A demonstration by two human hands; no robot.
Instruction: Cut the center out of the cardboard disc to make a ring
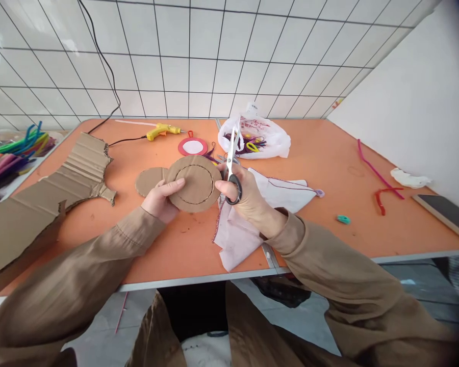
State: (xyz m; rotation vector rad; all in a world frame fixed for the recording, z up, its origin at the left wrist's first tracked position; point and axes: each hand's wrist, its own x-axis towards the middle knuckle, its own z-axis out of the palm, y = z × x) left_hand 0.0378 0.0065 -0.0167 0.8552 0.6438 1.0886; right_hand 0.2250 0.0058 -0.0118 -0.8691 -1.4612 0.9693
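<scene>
Between my hands is a round cardboard disc [193,186] with a smaller circle cut or scored inside its rim. My left hand [162,200] grips its left edge, thumb on top. My right hand [248,196] has its fingers in the black handles of the scissors [230,158], whose blades point up and away, slightly parted. The right thumb and fingertips are at the disc's right edge. Behind the disc, to the left, another rounded cardboard piece [147,181] lies on the orange table [168,250]. White fabric [239,239] with dark stitched edges lies under my right hand.
A large torn cardboard sheet [34,204] covers the left side. At the back are a yellow glue gun [162,131], a red-rimmed disc [192,146] and a plastic bag [273,140] of yarn. Pipe cleaners [380,171] and a teal piece [343,219] lie right.
</scene>
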